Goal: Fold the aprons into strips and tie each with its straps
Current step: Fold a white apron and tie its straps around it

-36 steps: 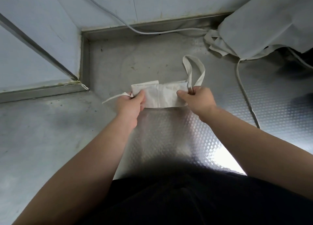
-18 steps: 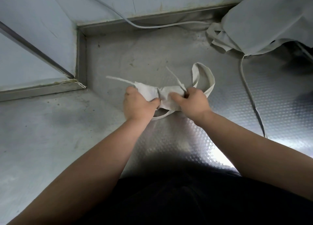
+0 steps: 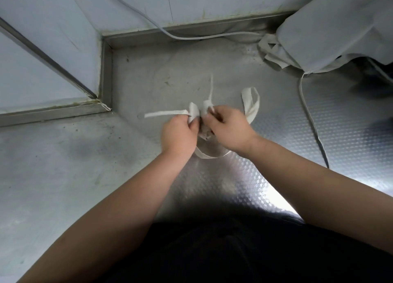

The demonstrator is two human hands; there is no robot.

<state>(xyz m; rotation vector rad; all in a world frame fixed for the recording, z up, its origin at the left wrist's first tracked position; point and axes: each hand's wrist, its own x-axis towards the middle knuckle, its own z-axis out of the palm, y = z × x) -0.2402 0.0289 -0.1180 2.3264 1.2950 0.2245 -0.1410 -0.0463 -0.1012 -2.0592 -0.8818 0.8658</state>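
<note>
The left hand point(image 3: 179, 131) pinches one strap point(image 3: 165, 113) where it meets the bunched apron point(image 3: 205, 133), fingers curled. The right hand point(image 3: 228, 131) is curled on the cloth and another strap end just beside it. The apron is held near the middle of the bench point(image 3: 63, 165), already a strip, its knot seemingly half-made, a loop point(image 3: 253, 103) hanging loose. More aprons point(image 3: 331, 27) wait unfolded at the back right corner.
</note>
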